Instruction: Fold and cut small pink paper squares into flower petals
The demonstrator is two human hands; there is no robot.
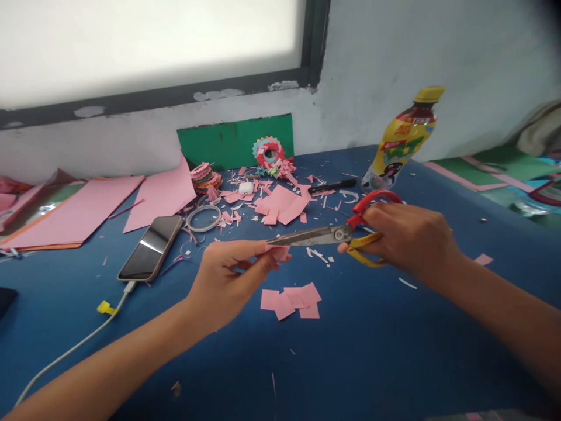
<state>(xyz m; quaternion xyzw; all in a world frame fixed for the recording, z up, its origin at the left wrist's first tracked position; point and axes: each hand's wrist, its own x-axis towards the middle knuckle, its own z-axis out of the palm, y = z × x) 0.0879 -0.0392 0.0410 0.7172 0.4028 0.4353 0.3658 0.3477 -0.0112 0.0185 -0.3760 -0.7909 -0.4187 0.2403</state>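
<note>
Between the thumb and fingers of my left hand is a small piece of pink paper, mostly covered by the fingers. My right hand grips a pair of scissors by the handles, one red and one yellow. The blades point left, nearly closed, and their tips meet the paper at my left fingertips. Whether they are cutting into it I cannot tell. On the blue table below lie several small pink paper squares, partly overlapping.
A smartphone on a white cable and a tape roll lie left. Pink sheets are beyond. Scraps, a black pen and a paper ring lie at the back. A drink bottle stands back right.
</note>
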